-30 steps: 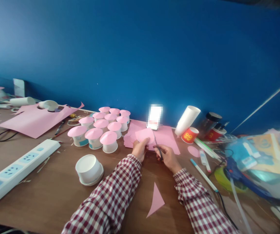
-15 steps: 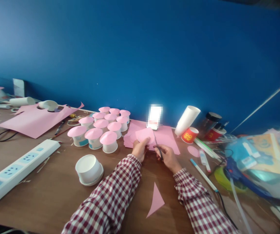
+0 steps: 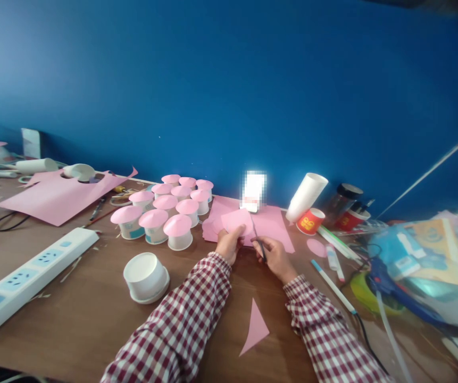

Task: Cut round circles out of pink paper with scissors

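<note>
My left hand (image 3: 229, 245) pinches a piece of pink paper (image 3: 234, 219), thumb on top. My right hand (image 3: 275, 257) grips dark scissors (image 3: 261, 249), whose blades meet the paper's right edge. Both hands are just in front of a stack of pink sheets (image 3: 272, 226). A triangular pink offcut (image 3: 256, 331) with one curved side lies on the table between my forearms. To the left stand several paper cups with pink cone-shaped tops (image 3: 177, 226). An upturned white tub (image 3: 144, 274) sits left of my left sleeve.
A white power strip (image 3: 39, 279) runs along the left. Cut pink paper (image 3: 59, 199) lies behind it. Stacked white cups (image 3: 307, 197), a red cup (image 3: 310, 221), a blue-tipped pen (image 3: 334, 287) and a blue glue gun (image 3: 400, 300) are on the right. A blurred phone (image 3: 252, 191) leans against the wall.
Almost nothing differs. The paper in my left hand has shifted very slightly against the scissors; both hands stay in the same place.
</note>
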Demonstrator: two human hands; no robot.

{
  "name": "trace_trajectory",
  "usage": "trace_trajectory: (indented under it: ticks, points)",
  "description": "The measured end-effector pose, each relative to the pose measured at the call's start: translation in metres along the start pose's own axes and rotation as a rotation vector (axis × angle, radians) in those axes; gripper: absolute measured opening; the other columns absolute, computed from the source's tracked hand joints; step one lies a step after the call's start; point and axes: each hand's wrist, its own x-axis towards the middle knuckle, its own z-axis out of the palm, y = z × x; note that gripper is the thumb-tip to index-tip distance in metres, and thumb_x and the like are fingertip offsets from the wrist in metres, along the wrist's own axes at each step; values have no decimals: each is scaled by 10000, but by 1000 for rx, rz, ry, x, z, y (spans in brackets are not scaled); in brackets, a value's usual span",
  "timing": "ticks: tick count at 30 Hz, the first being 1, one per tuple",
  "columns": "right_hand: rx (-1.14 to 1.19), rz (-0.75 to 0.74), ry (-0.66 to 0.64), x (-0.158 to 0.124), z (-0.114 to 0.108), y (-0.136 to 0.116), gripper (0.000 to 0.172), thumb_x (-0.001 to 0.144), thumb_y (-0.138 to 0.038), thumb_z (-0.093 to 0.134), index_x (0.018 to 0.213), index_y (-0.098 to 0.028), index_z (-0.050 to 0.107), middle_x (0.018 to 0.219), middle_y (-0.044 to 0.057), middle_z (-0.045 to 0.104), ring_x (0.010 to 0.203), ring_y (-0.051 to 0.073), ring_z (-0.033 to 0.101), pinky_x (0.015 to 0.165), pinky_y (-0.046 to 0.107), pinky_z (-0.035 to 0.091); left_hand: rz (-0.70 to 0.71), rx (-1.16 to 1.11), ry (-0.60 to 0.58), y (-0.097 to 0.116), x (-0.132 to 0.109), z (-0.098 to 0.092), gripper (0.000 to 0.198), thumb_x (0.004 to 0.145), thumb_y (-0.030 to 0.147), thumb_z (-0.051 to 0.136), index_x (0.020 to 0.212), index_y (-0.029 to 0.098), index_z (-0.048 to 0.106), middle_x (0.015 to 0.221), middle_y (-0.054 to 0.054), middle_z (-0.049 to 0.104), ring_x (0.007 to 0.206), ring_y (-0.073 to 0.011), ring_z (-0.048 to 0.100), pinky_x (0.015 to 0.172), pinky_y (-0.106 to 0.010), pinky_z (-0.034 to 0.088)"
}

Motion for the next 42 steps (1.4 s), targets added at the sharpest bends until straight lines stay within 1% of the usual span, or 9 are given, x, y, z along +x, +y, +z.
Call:
trace_trajectory:
  ticks: [12,15,21,27,30,34,37,40,42]
  points:
    - [25,6,36,1,0,1,392,746,-505,634,875,-135,649,537,-26,536,437,100,497,403,210,406,-12,-60,-34,2,-3,1,264,600,161,766,764,105,566,585,26,540,431,-38,465,369,-140,372]
    - [73,38,48,1,0,4,414,739,-515,633,917,-141,629,555,-25,540,445,105,507,384,203,390,-29,-64,-53,3,-3,0,268,599,166,771,777,108,579,645,-1,580,485,-61,522,398,-156,422]
    - [133,8,17,-2,-1,1,388,777,-479,593,981,-149,596,578,-24,554,477,107,527,406,199,392,-24,-78,-120,4,-2,-2,261,569,134,790,719,109,579,767,-51,634,676,-122,617,581,-226,547]
    - [176,-11,23,-3,2,-5,443,784,-476,577,1100,-177,493,630,-29,583,525,128,560,462,232,436,-70,-118,-131,9,-1,-3,248,575,136,792,711,103,588,688,-30,628,575,-82,595,528,-172,520]
    - [116,-63,107,-3,3,-6,405,755,-457,628,1017,-217,432,574,-60,566,501,135,545,459,231,423,-109,-170,-157,10,0,-6,238,591,150,787,741,109,606,657,-4,613,519,-55,564,475,-140,489]
    - [2,-146,191,-3,4,-5,313,767,-467,624,744,-222,429,538,-42,530,499,133,520,482,244,415,-132,-224,-207,9,1,-8,190,632,144,760,756,113,619,663,0,610,507,-46,553,437,-123,466]
    - [-135,-181,266,-2,3,-3,334,763,-496,619,689,-213,458,621,6,566,576,151,537,533,264,436,-140,-264,-197,9,3,-7,158,656,125,737,758,119,616,709,-3,629,524,-49,571,480,-138,499]
    - [-217,-185,360,1,-1,0,348,715,-501,663,813,-196,525,817,67,622,756,205,582,642,308,474,-154,-289,-160,10,4,-7,138,670,112,723,751,119,611,712,-12,638,551,-65,597,495,-143,510]
    - [-177,-180,320,3,-5,1,403,684,-498,689,899,-191,543,931,92,625,868,232,587,713,334,486,-163,-294,-157,11,5,-7,122,682,109,711,752,113,611,706,-24,640,579,-81,616,486,-140,505]
